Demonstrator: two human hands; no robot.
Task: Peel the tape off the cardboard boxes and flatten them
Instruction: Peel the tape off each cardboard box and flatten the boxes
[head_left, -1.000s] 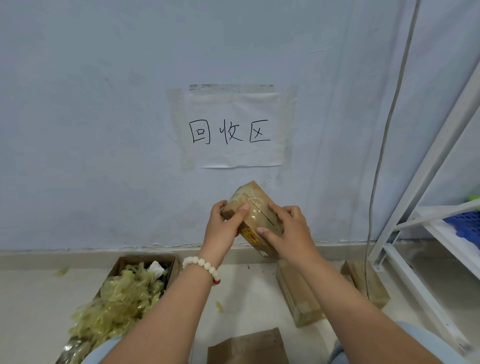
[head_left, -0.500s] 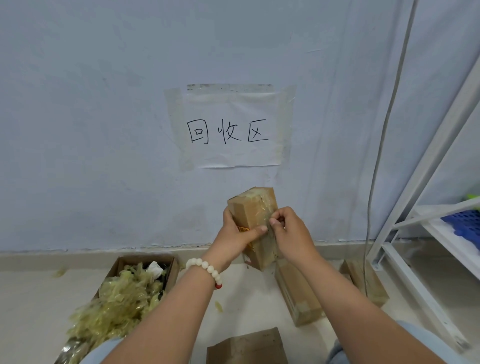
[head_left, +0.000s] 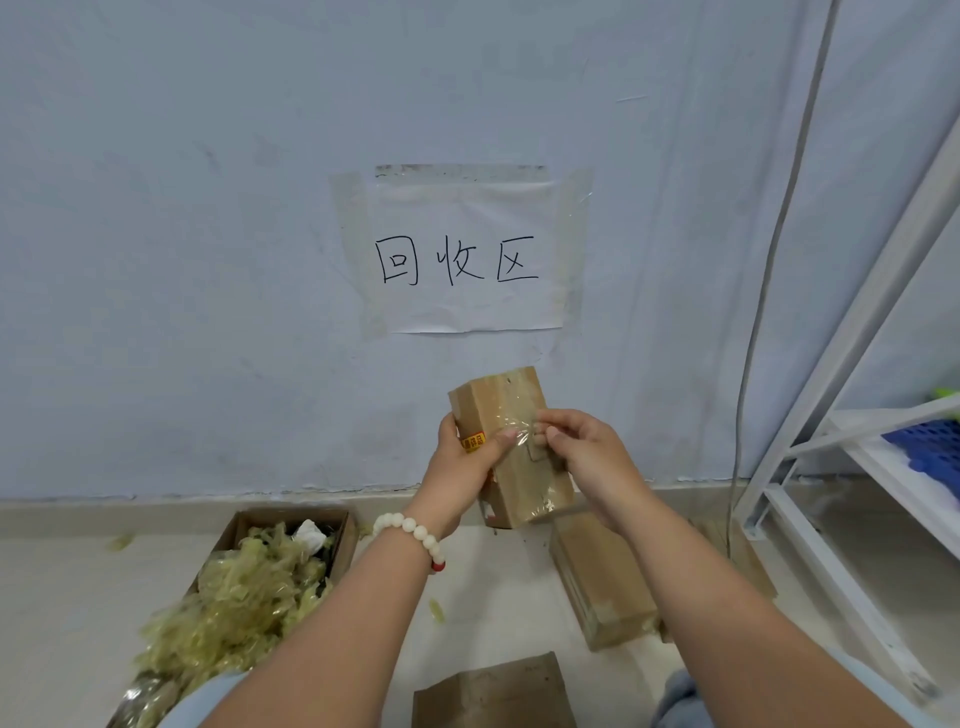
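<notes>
While the left hand (head_left: 462, 470) grips the box (head_left: 524, 483) at centre frame — long axis near vertical — the right hand (head_left: 584, 452) pinches tape (head_left: 519, 418) from its right.

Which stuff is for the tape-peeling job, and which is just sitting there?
For the job: held box, gripped by left hand; clear tape, pinched by right hand; box on the floor; flat cardboard; scrap box of peeled tape.
Just there: paper sign, white shelf, blue basket.
</notes>
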